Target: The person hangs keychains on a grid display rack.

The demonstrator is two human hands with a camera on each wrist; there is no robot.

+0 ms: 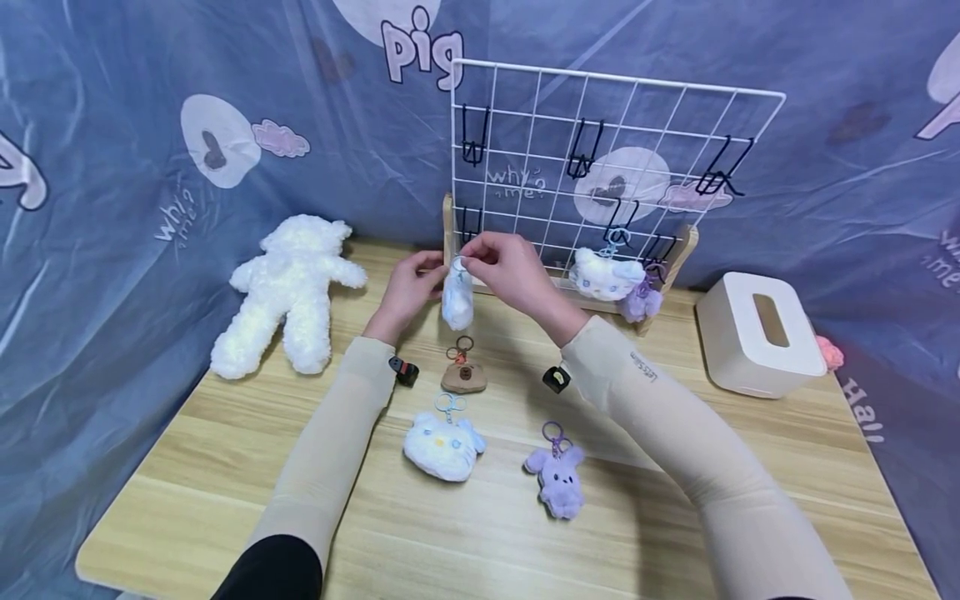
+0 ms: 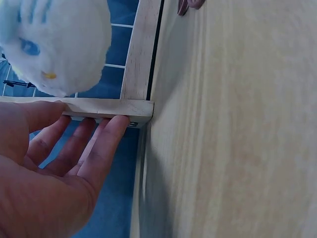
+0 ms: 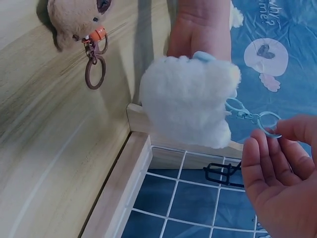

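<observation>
My right hand (image 1: 513,271) pinches the light-blue ring of a white plush cat keychain (image 1: 457,304), which hangs in front of the wire rack's left side. In the right wrist view, the back of the plush (image 3: 188,104) faces the camera, and a black hook (image 3: 225,173) sits on the grid close by. My left hand (image 1: 408,287) holds the rack's left wooden post (image 2: 109,107), with thumb and fingers on opposite sides of it. A brown plush keychain (image 1: 465,377) lies on the table just below the hanging cat.
The white wire rack (image 1: 615,77) carries several black hooks; another white cat keychain (image 1: 603,275) and a purple plush (image 1: 641,302) hang at its right. On the table lie a cat keychain (image 1: 442,448) and a purple rabbit keychain (image 1: 561,483). A white bear (image 1: 288,283) and tissue box (image 1: 757,333) flank the rack.
</observation>
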